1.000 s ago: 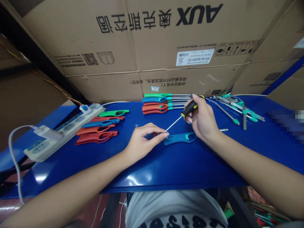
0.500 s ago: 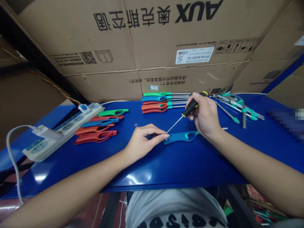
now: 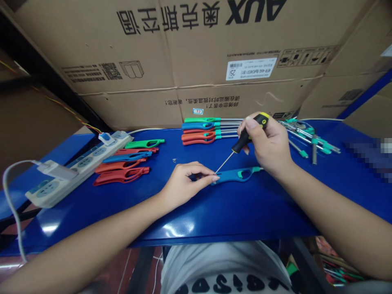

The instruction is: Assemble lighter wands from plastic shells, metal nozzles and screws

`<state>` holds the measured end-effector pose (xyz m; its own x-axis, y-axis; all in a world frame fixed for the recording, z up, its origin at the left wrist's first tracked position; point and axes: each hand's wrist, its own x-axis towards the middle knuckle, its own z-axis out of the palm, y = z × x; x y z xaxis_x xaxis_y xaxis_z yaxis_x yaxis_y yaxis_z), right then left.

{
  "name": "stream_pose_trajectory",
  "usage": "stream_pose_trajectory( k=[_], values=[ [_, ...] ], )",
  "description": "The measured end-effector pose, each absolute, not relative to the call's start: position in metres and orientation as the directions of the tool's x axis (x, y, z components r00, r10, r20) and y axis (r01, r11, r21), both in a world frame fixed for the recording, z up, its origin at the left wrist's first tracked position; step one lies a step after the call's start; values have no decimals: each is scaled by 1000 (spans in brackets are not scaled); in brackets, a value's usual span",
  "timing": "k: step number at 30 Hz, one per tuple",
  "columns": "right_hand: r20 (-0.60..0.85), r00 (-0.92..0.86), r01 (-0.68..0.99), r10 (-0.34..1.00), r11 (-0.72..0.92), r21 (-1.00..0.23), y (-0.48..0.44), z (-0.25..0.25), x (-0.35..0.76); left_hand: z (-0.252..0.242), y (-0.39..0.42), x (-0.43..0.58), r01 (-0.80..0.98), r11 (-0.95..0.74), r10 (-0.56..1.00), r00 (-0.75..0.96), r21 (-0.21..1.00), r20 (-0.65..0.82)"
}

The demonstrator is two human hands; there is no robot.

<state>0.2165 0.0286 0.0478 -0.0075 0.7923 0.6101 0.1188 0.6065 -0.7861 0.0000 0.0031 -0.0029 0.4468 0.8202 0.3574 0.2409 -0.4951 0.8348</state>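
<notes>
lighter [image 3: 229, 176]: driver [image 3: 240, 143] steeper now, tip at its end, so likely still being worked. right hand [image 3: 270, 141] clamped on driver; left hand [image 3: 184, 180] grip unclear.

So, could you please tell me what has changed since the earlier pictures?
The right hand has shifted slightly rightward and its screwdriver stands steeper, uncovering more of the green neck of the blue lighter. Nothing was visibly taken up or let go; the left hand stays at the screwdriver's tip.
</notes>
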Motion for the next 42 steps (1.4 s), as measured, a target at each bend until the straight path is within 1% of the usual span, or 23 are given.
stream_pose_trajectory(
  k=[4, 7, 11, 16, 18, 24, 27, 29, 32, 35, 38, 42],
  values=[
    [582, -54, 59, 812, 584, -809, 25, 49, 214, -5, 4, 0, 275, -486, 834, 431, 829, 345],
    [550, -116, 19, 827, 555, -831, 19, 48, 210, -5, 2, 0, 291, -537, 803, 462, 792, 375],
    [582, -124, 20, 804, 588, -808, 12, 44, 206, -5, 0, 1, 296, -602, 756, 511, 741, 409],
    [560, -264, 3, 785, 582, -814, 8, 43, 208, -7, 0, 0, 335, -596, 767, 508, 730, 393],
    [568, -286, 8, 771, 595, -804, 8, 43, 209, -8, 1, 0, 339, -593, 770, 503, 730, 392],
    [642, -269, 130, 718, 688, -714, 10, 35, 208, -9, 2, 1, 303, -637, 734, 519, 709, 437],
    [691, -226, 166, 687, 726, -667, 10, 30, 206, -7, 3, 1, 295, -651, 730, 496, 699, 471],
    [700, -198, 191, 686, 727, -659, 11, 28, 205, -6, 5, -1, 316, -662, 726, 493, 680, 478],
    [694, -196, 212, 693, 720, -660, 11, 26, 204, -8, 7, -3, 385, -696, 700, 554, 607, 451],
    [686, -216, 219, 695, 719, -659, 12, 23, 203, -12, 8, -4, 450, -718, 677, 627, 531, 385],
    [684, -222, 228, 695, 719, -657, 13, 21, 203, -14, 7, -3, 463, -719, 671, 656, 518, 345],
    [686, -238, 229, 687, 726, -648, 14, 20, 203, -14, 6, -2, 454, -729, 659, 669, 513, 345]
  ],
)
